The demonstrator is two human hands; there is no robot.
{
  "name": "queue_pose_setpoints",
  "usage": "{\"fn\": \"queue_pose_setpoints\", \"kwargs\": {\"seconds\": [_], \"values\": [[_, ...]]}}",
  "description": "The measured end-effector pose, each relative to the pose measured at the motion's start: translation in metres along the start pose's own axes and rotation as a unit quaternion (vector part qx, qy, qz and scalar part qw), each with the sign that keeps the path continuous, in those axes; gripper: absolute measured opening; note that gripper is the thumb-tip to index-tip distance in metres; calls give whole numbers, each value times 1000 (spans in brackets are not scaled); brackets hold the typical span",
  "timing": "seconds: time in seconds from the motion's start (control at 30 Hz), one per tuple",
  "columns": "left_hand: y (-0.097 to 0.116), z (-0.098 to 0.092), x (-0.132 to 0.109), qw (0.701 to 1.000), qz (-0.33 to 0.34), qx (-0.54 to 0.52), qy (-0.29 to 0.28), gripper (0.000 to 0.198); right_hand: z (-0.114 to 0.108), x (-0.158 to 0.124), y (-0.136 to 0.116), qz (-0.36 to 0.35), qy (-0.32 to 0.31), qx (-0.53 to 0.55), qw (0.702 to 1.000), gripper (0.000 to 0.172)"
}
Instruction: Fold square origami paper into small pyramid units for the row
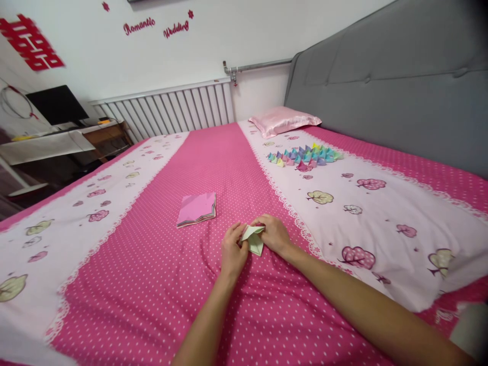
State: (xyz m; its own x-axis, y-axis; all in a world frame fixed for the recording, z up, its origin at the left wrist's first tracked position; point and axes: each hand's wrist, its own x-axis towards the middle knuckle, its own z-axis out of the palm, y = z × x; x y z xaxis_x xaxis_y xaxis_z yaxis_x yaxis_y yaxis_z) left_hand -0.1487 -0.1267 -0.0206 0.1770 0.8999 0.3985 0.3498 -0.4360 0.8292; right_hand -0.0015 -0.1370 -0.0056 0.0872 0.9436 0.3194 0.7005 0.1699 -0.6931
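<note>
Between my two hands is a pale green piece of folded origami paper, partly shaped, with a raised flap at its top and a pointed lower part. My left hand pinches its left edge between thumb and fingers. On the opposite edge, my right hand grips with curled fingers; some of its fingertips are hidden behind the paper. Up and to the left lies a stack of square paper with a pink sheet on top. Many small folded paper pieces in several colours stand grouped at the upper right.
A bed with a pink dotted sheet fills most of the view. Farther back are a pink pillow, a grey headboard and a white radiator. A desk with a monitor stands at the left.
</note>
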Motion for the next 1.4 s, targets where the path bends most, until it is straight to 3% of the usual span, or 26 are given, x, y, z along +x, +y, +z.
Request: {"fn": "queue_pose_setpoints", "kwargs": {"seconds": [0.23,0.5,0.6,0.77,0.87,1.03,1.1,1.23,1.4], "values": [[7,-5,-2,996,-14,91,16,26,2,-1,2,9,-12,-65,998,20],[7,-10,-1,991,54,85,-83,38,-2,-1,2,-89,-45,-121,988,15],[7,-13,0,982,89,88,-139,42,-10,0,5,-128,-96,-94,983,17],[15,-26,-1,961,124,118,-217,42,-31,2,11,-158,-206,6,966,35],[16,-31,0,961,110,110,-227,31,-36,3,13,-155,-251,43,955,25],[5,-24,3,963,117,144,-196,18,-26,4,16,-97,-200,6,975,15],[0,-21,3,962,125,165,-179,16,-22,3,16,-93,-183,-17,979,22],[1,-19,1,946,130,224,-195,31,-24,3,13,-136,-200,-42,969,43],[5,-17,-1,900,141,333,-243,50,-26,2,12,-176,-261,-89,945,51]]}}
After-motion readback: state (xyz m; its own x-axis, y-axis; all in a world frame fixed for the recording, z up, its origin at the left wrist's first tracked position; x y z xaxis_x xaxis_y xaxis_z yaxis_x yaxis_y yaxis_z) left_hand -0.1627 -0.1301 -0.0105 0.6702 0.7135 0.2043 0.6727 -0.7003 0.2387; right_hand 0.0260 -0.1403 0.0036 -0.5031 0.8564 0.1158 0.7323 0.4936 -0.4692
